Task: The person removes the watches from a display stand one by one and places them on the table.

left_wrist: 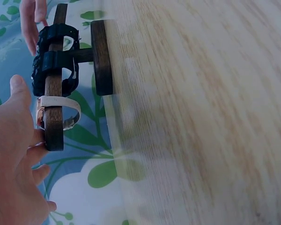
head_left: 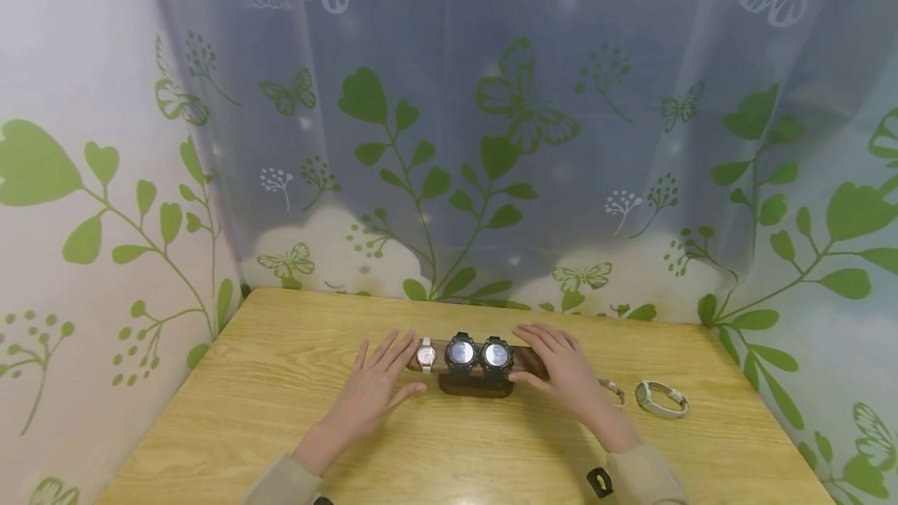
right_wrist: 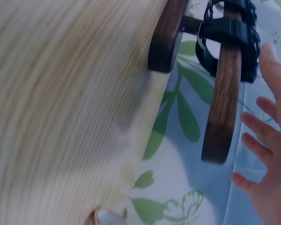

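Observation:
A dark wooden watch stand (head_left: 475, 386) with a raised crossbar stands on the table. Around the bar are a small white-strapped watch (head_left: 426, 354) at its left and two black watches, one (head_left: 461, 352) at the middle and the other (head_left: 496, 355) just right of it. My left hand (head_left: 372, 388) is at the bar's left end, fingers extended; in the left wrist view its fingertips reach behind that end, and contact is hard to tell. My right hand (head_left: 563, 371) spreads beside the right end, with a gap to the bar (right_wrist: 225, 103) in the right wrist view.
Right of the stand, a pale green watch (head_left: 661, 399) lies on the wooden table (head_left: 281, 427). Another watch (head_left: 614, 391) is partly hidden behind my right forearm. A curtain (head_left: 449, 178) with leaves and butterflies hangs along the table's back edge.

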A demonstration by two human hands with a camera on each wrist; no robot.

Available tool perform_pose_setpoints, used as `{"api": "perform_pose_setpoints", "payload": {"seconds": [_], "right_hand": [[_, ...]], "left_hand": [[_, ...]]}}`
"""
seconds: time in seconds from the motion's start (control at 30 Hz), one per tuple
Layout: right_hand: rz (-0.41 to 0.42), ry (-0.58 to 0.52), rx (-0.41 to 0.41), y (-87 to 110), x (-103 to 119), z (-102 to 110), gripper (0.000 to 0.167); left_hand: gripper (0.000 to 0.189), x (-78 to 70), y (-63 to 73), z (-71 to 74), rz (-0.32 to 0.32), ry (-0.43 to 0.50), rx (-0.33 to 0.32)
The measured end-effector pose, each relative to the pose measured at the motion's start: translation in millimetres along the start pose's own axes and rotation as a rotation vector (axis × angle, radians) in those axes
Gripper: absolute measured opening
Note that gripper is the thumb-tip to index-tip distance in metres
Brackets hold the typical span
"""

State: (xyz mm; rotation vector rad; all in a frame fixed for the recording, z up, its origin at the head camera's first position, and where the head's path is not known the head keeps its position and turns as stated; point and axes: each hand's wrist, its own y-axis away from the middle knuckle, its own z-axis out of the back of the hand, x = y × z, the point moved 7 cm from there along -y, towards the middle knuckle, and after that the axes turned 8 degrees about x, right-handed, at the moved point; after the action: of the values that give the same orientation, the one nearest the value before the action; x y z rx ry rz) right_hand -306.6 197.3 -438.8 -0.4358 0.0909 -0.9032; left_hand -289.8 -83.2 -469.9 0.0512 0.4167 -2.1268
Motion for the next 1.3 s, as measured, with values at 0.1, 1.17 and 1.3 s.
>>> {"api": "perform_pose_setpoints", "payload": {"seconds": [0.1,1.17,1.3], "right_hand": [[0.002,-0.017,0.019,-6.1,5,-5,0.080],[-0.082,-0.098,0.111,-7.7,4,-17,0.076],[-0.095,-0.094,0.111,-2.7,-1,-14,0.076]], "left_hand": [[0.076,0.8,0.0,-1.0,0.008,0.006,0.013],[0.076,0.4,0.4,-1.0,0.004,0.011,-0.010],[0.075,0.3,0.6,-0.7,0.009,0.016,-0.003]]}}
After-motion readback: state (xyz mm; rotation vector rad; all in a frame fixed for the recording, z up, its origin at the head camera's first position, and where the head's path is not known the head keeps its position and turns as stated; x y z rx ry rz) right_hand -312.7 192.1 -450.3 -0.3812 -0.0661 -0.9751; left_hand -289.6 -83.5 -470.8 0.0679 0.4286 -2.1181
